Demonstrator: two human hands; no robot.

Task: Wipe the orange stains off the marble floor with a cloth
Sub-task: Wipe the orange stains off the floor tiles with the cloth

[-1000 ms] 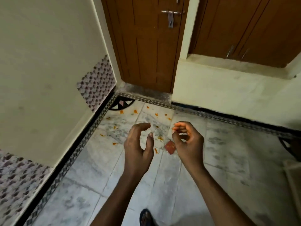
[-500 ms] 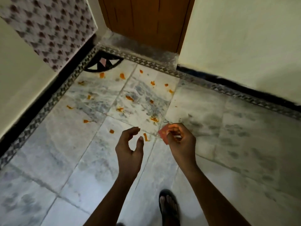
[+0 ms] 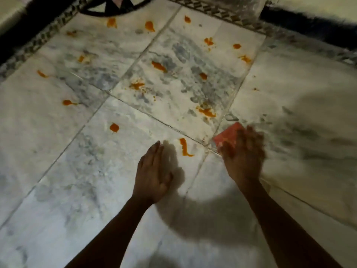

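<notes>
orange stains all still on the marble, wiping barely begun

nearest, the left hand (image 3: pixel 153 176) lies flat with fingers straight, on or just over the marble floor (image 3: pixel 77 190), holding nothing. just beside its fingertips is a curved orange streak (image 3: pixel 184 147), unwiped. the right hand (image 3: pixel 243 153) is motion-blurred, its fingers over a small red cloth (image 3: pixel 229 134) that sits at a tile joint; whether they grip it or only press it down i cannot tell. just beyond the cloth is a smeared splatter (image 3: pixel 207 111), and out to the left a single blob (image 3: pixel 114 127). further on, more drops (image 3: pixel 158 66) dot the middle tiles, right up to the patterned border (image 3: pixel 222 11) by the wall. judged from this, nothing is cleaned yet; every stain remains.
</notes>
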